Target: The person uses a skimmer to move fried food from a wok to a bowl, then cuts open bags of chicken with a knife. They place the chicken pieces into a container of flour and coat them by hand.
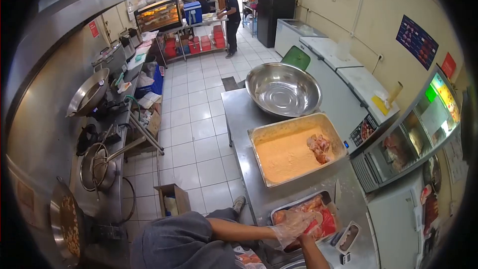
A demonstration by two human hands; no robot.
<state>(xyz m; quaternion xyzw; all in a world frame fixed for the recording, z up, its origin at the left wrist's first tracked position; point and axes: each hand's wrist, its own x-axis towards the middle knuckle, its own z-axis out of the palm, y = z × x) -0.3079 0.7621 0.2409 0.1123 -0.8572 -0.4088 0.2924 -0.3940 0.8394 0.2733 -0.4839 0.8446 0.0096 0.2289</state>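
My left hand (pixel 291 228), in a loose clear plastic glove, reaches over a metal tray (pixel 274 215) of red, marinated raw meat pieces (pixel 311 205). Close against it, my right hand (pixel 305 239) comes up from the bottom edge, mostly covered by the left hand and the crumpled plastic. The fingers of both hands are hard to make out. A red patch (pixel 327 222) in the tray looks like plastic or wet meat. Beyond lies a large metal pan (pixel 255 142) of orange-tinted flour (pixel 284 154), with a heap of raw meat pieces (pixel 320 148) at its right end.
A wide steel bowl (pixel 284 89) stands at the table's far end. A small metal container (pixel 347 236) sits right of the tray. Chest freezers (pixel 331 52) and a lit display fridge (pixel 423 124) line the right; woks (pixel 89 92) line the left. A person (pixel 232 15) stands far back.
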